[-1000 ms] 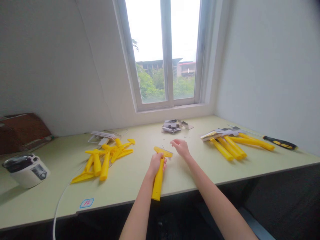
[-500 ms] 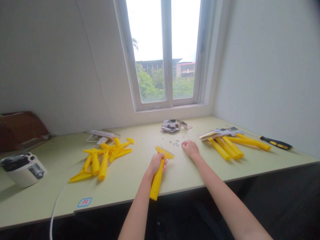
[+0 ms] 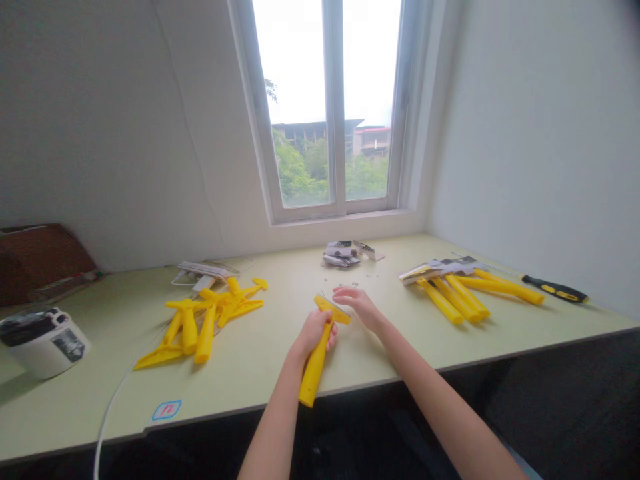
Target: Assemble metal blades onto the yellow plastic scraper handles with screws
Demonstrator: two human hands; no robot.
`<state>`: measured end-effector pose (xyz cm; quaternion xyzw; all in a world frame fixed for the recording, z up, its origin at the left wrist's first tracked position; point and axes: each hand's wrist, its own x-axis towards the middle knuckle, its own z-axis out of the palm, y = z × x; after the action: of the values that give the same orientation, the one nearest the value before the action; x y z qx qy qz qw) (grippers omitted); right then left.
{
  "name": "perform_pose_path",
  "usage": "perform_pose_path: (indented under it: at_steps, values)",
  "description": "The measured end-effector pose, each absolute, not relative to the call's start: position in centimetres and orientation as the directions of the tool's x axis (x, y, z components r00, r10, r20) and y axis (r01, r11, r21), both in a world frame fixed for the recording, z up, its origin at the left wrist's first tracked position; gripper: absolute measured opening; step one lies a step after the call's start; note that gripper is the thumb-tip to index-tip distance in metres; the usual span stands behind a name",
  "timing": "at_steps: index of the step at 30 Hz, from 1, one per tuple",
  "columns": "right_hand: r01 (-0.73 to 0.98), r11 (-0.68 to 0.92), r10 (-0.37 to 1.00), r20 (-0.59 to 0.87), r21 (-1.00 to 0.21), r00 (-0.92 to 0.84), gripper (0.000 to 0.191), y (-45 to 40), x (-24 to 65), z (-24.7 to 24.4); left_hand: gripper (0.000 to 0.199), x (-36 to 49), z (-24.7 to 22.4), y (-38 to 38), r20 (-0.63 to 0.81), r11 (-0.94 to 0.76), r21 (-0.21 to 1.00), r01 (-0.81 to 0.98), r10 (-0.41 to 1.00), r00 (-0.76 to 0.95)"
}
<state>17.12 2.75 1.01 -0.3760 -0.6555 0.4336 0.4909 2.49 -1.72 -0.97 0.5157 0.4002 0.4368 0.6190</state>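
Observation:
My left hand (image 3: 317, 331) is closed around the neck of a yellow plastic scraper (image 3: 314, 373), just under its wide head. The handle slants down toward me past the table's front edge, and a thin blade-like edge shows along the head. My right hand (image 3: 363, 308) hovers just right of and above the scraper head, its fingers stretched out to the left. Anything small at its fingertips is too fine to make out. Behind the fingers lie a few small metal screws (image 3: 355, 285), partly hidden by the hand.
Yellow scraper parts (image 3: 207, 320) lie heaped at left, and several yellow-handled scrapers (image 3: 455, 300) at right beside a black-and-yellow screwdriver (image 3: 555, 289). Small packets (image 3: 341, 255) sit near the window. A white mug-like container (image 3: 47, 350) and a white cable (image 3: 107, 413) are at far left.
My right hand has moved left from beside the small screws to the scraper head, and its fingers have straightened. My left hand keeps hold of the scraper, nearly still.

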Motion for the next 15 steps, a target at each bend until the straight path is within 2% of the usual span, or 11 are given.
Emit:
perform_pose_path:
  at_steps: [2, 8, 15]
  values:
    - [0.026, 0.324, 0.909, 0.303, -0.946, -0.285, 0.019, 1.9, 15.9, 1.4, 0.02, 2.5, -0.9, -1.8, -0.026, 0.069, 0.989, -0.133, 0.952, 0.304]
    - [0.048, 0.257, 0.922, 0.23, -0.965, -0.31, 0.017, 2.0, 15.0, 1.0, 0.014, 2.6, -0.6, -1.9, -0.061, 0.1, 0.989, -0.112, 0.947, 0.315]
    - [-0.019, 0.149, 0.938, 0.148, -0.989, -0.314, 0.015, 1.6, 14.9, 1.2, 0.013, 2.6, -0.5, -2.0, -0.033, 0.074, 0.99, -0.116, 0.947, 0.321]
